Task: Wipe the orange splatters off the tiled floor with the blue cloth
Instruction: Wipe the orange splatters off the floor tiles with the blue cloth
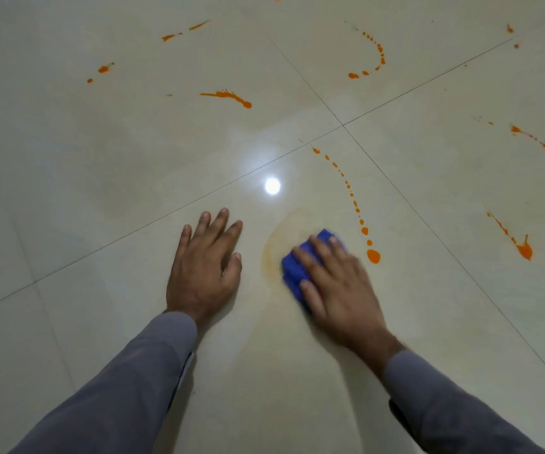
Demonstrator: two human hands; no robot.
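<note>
My right hand (336, 283) lies flat on the folded blue cloth (294, 271) and presses it on the cream tiled floor (101, 178). A faint orange smear (276, 240) rings the floor just left of and above the cloth. A dotted orange trail (353, 201) curves down to a large drop (373, 256) just right of the cloth. My left hand (205, 267) rests flat on the tile, fingers spread, a short way left of the cloth. More orange splatters lie farther off: a streak (228, 97), an arc of dots (374, 57) and a streak at the right (515, 240).
Dark grout lines cross at a joint (342, 125) beyond the hands. A bright lamp reflection (272, 186) shines on the glossy tile. More orange marks sit at the far left (102, 69), top (182, 31) and right (533, 139).
</note>
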